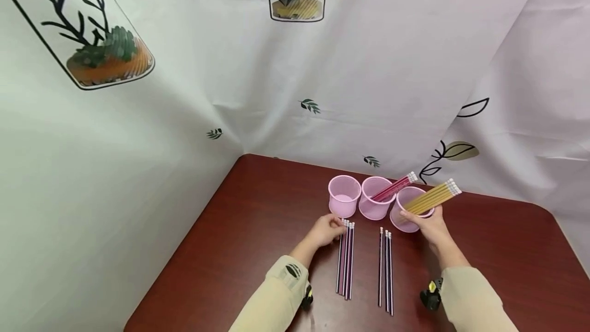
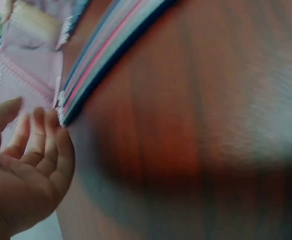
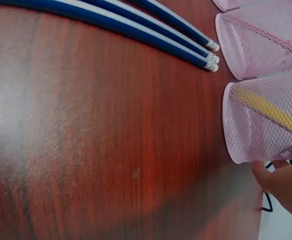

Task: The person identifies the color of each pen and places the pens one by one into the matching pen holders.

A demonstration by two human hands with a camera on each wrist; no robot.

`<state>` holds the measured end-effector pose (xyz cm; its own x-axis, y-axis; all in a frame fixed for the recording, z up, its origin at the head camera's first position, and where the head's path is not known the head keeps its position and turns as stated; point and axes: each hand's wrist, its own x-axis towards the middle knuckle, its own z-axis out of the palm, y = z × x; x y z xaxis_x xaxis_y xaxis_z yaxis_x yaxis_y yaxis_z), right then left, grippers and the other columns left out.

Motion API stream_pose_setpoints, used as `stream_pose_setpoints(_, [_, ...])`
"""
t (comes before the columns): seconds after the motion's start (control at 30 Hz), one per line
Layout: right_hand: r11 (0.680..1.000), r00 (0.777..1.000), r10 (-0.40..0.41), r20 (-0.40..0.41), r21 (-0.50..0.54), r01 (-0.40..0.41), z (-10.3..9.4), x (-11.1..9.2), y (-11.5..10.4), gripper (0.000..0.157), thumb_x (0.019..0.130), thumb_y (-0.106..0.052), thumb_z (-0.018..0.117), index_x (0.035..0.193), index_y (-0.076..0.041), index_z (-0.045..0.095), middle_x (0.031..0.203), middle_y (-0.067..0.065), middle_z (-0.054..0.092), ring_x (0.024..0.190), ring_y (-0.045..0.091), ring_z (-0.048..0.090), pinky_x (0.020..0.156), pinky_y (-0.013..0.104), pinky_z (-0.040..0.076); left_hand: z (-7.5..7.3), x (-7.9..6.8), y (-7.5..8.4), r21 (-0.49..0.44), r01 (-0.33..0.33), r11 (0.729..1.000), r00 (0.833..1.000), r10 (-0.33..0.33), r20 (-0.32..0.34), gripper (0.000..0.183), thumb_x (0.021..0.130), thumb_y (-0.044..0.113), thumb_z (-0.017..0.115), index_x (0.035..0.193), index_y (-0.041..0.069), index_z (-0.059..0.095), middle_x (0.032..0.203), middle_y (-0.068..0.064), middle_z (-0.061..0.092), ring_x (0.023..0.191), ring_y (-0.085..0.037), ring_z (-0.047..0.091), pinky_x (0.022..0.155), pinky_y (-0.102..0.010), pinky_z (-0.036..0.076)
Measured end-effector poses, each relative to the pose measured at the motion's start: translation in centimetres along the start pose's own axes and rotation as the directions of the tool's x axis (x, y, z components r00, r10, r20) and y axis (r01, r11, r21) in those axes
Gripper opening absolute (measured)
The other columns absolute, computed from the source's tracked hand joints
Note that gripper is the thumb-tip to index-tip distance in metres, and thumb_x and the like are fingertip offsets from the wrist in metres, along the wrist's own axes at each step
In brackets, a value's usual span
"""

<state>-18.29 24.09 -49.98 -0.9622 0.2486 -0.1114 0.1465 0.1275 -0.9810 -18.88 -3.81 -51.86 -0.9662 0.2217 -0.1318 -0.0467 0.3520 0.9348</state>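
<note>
My left hand (image 1: 326,230) is at the white eraser ends of several dark purple and pink striped pencils (image 1: 345,265) lying side by side. In the left wrist view its fingers (image 2: 53,150) are loosely bent, thumb apart, fingertips right by the erasers. My right hand (image 1: 430,223) grips the rightmost pink mesh pencil cup (image 1: 403,222), thumb across its front and fingers round the right side. Yellow pencils (image 1: 430,199) lean out of that cup to the right, eraser ends up. The right wrist view shows only part of this hand (image 3: 285,187), beside the cup.
The middle pink cup (image 1: 374,210) contains red pencils (image 1: 395,187). A third pink cup (image 1: 343,207) stands at its left with no pencils in it. Three dark blue striped pencils (image 1: 386,270) lie on the brown table (image 1: 221,265). A patterned white curtain (image 1: 258,65) hangs behind.
</note>
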Motion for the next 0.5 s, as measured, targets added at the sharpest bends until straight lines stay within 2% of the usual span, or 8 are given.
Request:
stream_pose_setpoints(0.07, [0.999, 1.0, -0.028, -0.012, 0.031, 0.028, -0.1, 0.3, 0.6, 0.092, 0.075, -0.016, 0.077, 0.138, -0.006, 0.01, 0.132, 0.017, 0.028, 0.121, 0.026, 0.029, 0.106, 0.032, 0.02, 0.3, -0.3, 0.0, 0.212, -0.06, 0.976, 0.997, 0.05, 0.05, 0.009, 0.078, 0.01, 0.068, 0.078, 0.004, 0.061, 0.061, 0.004, 0.054, 0.052, -0.006, 0.047, 0.047, -0.02, 0.04])
stream_pose_setpoints(0.17, [0.997, 0.999, -0.048, -0.012, 0.055, 0.048, -0.1, 1.2, 1.7, 0.093, 0.073, -0.022, 0.08, 0.136, -0.01, 0.014, 0.132, 0.016, 0.028, 0.123, 0.024, 0.027, 0.107, 0.032, 0.016, 0.4, -0.5, 0.0, 0.383, -0.086, 0.92, 0.996, 0.081, 0.029, 0.01, 0.074, 0.015, 0.071, 0.07, 0.01, 0.063, 0.06, 0.008, 0.052, 0.054, -0.004, 0.045, 0.053, -0.019, 0.039])
stream_pose_setpoints(0.33, [0.999, 1.0, -0.032, -0.001, 0.039, 0.032, -0.5, 2.8, 3.7, 0.094, 0.072, -0.028, 0.08, 0.136, -0.013, 0.013, 0.132, 0.014, 0.029, 0.125, 0.025, 0.024, 0.108, 0.034, 0.013, 0.7, -0.3, -0.3, 0.496, -0.063, 0.866, 0.997, 0.074, -0.003, 0.014, 0.07, 0.021, 0.072, 0.066, 0.014, 0.06, 0.06, 0.009, 0.052, 0.057, -0.007, 0.047, 0.055, -0.021, 0.038])
stream_pose_setpoints(0.5, [1.0, 1.0, 0.007, -0.004, -0.015, -0.007, -0.4, 2.0, 2.7, 0.096, 0.074, -0.028, 0.078, 0.137, -0.011, 0.008, 0.133, 0.013, 0.027, 0.124, 0.025, 0.025, 0.106, 0.032, 0.019, 1.3, -0.2, -0.7, 0.571, -0.067, 0.818, 0.997, 0.074, 0.011, 0.016, 0.068, 0.019, 0.07, 0.062, 0.016, 0.055, 0.058, 0.009, 0.049, 0.054, -0.008, 0.045, 0.051, -0.021, 0.036])
